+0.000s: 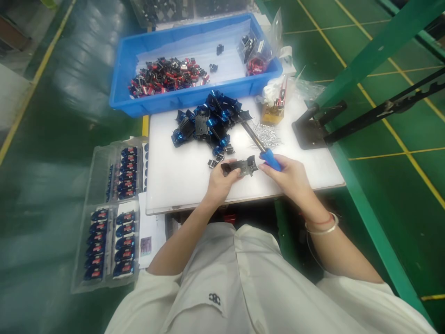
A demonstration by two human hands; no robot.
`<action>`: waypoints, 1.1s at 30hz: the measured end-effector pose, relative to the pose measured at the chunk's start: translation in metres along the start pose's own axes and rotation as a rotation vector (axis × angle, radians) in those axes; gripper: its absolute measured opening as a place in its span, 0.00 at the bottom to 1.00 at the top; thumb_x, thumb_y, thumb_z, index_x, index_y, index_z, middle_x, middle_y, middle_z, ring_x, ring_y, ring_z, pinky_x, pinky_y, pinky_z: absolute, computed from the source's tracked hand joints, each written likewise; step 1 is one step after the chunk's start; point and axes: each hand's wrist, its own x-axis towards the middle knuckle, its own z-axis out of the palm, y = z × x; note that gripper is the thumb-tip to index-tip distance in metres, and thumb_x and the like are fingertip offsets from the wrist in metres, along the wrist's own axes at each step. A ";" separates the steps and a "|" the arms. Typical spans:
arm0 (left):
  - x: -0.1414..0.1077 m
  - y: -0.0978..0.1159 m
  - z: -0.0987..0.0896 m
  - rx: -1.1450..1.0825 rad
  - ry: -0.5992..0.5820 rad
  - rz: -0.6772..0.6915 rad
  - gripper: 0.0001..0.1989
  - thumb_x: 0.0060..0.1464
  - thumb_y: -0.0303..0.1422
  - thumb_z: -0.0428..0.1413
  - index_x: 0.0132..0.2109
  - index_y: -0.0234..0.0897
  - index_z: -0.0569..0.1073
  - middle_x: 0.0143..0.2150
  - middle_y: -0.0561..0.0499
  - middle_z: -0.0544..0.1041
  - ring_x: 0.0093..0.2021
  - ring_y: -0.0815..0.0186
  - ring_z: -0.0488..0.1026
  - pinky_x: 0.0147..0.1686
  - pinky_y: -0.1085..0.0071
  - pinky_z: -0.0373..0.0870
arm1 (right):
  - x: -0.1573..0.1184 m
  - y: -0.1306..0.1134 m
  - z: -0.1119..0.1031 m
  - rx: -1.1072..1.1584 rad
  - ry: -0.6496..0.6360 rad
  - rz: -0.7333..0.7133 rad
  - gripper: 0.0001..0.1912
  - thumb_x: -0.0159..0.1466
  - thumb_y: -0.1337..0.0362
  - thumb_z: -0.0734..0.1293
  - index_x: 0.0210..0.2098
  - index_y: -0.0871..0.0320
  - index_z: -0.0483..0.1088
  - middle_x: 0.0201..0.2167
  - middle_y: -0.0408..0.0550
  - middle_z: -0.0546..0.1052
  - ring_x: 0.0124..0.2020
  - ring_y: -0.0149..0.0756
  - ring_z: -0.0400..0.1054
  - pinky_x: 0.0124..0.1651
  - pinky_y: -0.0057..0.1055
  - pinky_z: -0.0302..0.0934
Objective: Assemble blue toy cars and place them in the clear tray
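My left hand is closed around one end of a black plastic toy car chassis, held low over the front of the white table. My right hand grips the blue handle of a long-shafted tool; its metal shaft slants away toward the pile, and the exact kind is unclear. The right fingertips are close to the chassis's other end; whether they touch it I cannot tell. Beyond my hands lies a pile of blue and black toy car parts. A few small black-and-silver pieces lie beside my left hand.
A blue bin holds many red and black parts at the back. Thin silver pins lie on the white table near a yellowish block. Clear trays of blue car bodies stand left; a green post rises right.
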 end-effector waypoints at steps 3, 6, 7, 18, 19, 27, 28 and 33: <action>0.004 -0.001 0.002 0.047 0.049 0.028 0.16 0.50 0.31 0.64 0.47 0.34 0.75 0.48 0.44 0.76 0.48 0.58 0.75 0.49 0.57 0.79 | -0.019 -0.003 -0.019 -0.104 0.000 0.021 0.23 0.59 0.45 0.69 0.39 0.59 0.79 0.28 0.45 0.76 0.32 0.45 0.69 0.32 0.32 0.63; 0.005 0.000 0.005 0.067 0.075 0.030 0.16 0.50 0.30 0.64 0.48 0.34 0.75 0.48 0.44 0.76 0.48 0.58 0.75 0.50 0.56 0.78 | -0.043 -0.002 -0.035 -0.194 -0.020 0.064 0.23 0.61 0.44 0.67 0.40 0.58 0.80 0.26 0.44 0.75 0.25 0.40 0.67 0.25 0.30 0.58; 0.006 0.000 0.005 0.070 0.084 0.032 0.16 0.50 0.30 0.64 0.48 0.34 0.75 0.48 0.44 0.76 0.48 0.58 0.75 0.50 0.56 0.78 | -0.050 -0.002 -0.038 -0.222 -0.023 0.076 0.23 0.62 0.44 0.66 0.40 0.58 0.80 0.25 0.44 0.75 0.24 0.39 0.66 0.24 0.29 0.57; 0.004 -0.002 0.009 0.041 0.131 0.032 0.16 0.49 0.28 0.62 0.47 0.33 0.75 0.43 0.46 0.75 0.46 0.60 0.74 0.47 0.59 0.79 | -0.091 0.000 -0.037 -0.305 -0.069 0.001 0.22 0.67 0.45 0.64 0.42 0.55 0.81 0.37 0.51 0.81 0.35 0.52 0.77 0.36 0.38 0.72; 0.004 -0.002 0.009 0.037 0.131 0.030 0.16 0.49 0.28 0.62 0.47 0.33 0.75 0.43 0.46 0.75 0.46 0.60 0.75 0.47 0.59 0.79 | -0.092 0.000 -0.036 -0.306 -0.072 0.003 0.22 0.67 0.45 0.64 0.43 0.54 0.81 0.37 0.51 0.81 0.35 0.52 0.77 0.36 0.39 0.72; 0.006 -0.006 0.006 0.056 0.109 0.032 0.16 0.51 0.29 0.62 0.49 0.33 0.75 0.46 0.45 0.76 0.48 0.58 0.74 0.49 0.58 0.79 | -0.092 0.001 -0.034 -0.341 -0.069 -0.027 0.23 0.69 0.46 0.63 0.43 0.57 0.81 0.36 0.51 0.81 0.34 0.51 0.77 0.33 0.37 0.72; 0.006 -0.006 0.006 0.061 0.107 0.033 0.16 0.52 0.28 0.61 0.49 0.33 0.75 0.46 0.45 0.76 0.48 0.59 0.74 0.49 0.58 0.79 | -0.092 0.000 -0.034 -0.348 -0.069 -0.034 0.24 0.69 0.46 0.63 0.43 0.57 0.81 0.35 0.51 0.81 0.33 0.51 0.77 0.33 0.36 0.72; 0.006 -0.006 0.005 0.068 0.098 0.024 0.16 0.52 0.29 0.61 0.49 0.33 0.74 0.47 0.45 0.76 0.48 0.60 0.74 0.49 0.58 0.79 | -0.090 -0.003 -0.033 -0.407 -0.084 -0.023 0.25 0.70 0.46 0.61 0.44 0.58 0.81 0.36 0.49 0.81 0.34 0.49 0.78 0.32 0.34 0.71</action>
